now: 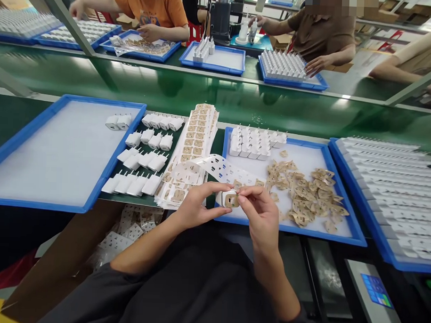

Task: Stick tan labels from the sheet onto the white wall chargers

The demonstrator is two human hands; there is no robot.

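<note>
My left hand point(193, 204) grips a white plug charger point(220, 198) between thumb and fingers. A tan sticker point(231, 200) with a dark slot lies against the charger's near face. My right hand point(263, 219) pinches the sticker's right edge between thumb and fingertips. Just beyond my hands, a strip of punched white backing point(218, 167) curls up from the stack of tan sticker sheets point(195, 136). To the right, a blue-rimmed tray point(322, 237) carries white chargers point(251, 143) and a pile of loose tan pieces point(304, 195).
Rows of white chargers point(137, 183) stand left of the sheets. A blue-rimmed tray point(60, 207) at far left carries two chargers point(118, 122). Another tray point(379, 233) at right is packed with white parts. Across the green belt point(161, 84), co-workers sit behind more trays.
</note>
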